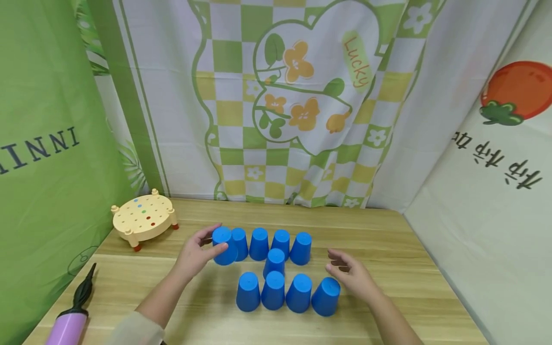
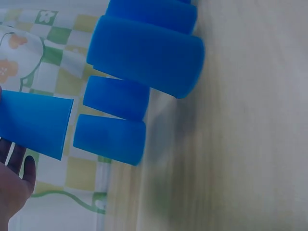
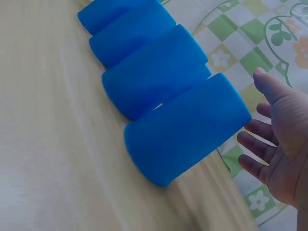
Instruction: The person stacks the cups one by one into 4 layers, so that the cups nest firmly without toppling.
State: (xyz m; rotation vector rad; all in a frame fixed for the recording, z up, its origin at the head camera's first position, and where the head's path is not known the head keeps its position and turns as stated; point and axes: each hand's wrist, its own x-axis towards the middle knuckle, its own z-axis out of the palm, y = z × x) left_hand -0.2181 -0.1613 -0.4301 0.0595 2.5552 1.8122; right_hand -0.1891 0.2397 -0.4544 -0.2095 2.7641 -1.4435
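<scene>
My left hand [image 1: 195, 255] grips an upside-down blue plastic cup [image 1: 224, 249], thumb on the near side and fingers around the back. In the left wrist view this held cup [image 2: 33, 124] hangs above the level where the other cups stand. It overlaps the left end of a back row of upside-down blue cups [image 1: 259, 245]. One more cup [image 1: 274, 263] stands between that row and a front row of several blue cups [image 1: 273, 292]. My right hand [image 1: 352, 277] hovers empty with loosely bent fingers, just right of the front row's end cup [image 3: 187, 130].
The wooden table [image 1: 366, 230] carries a cream perforated stool-like toy [image 1: 144, 218] upside down at the back left. A purple hand pump [image 1: 71, 326] with a black nozzle lies at the front left. Printed cloth curtains [image 1: 302, 182] close off the back and sides.
</scene>
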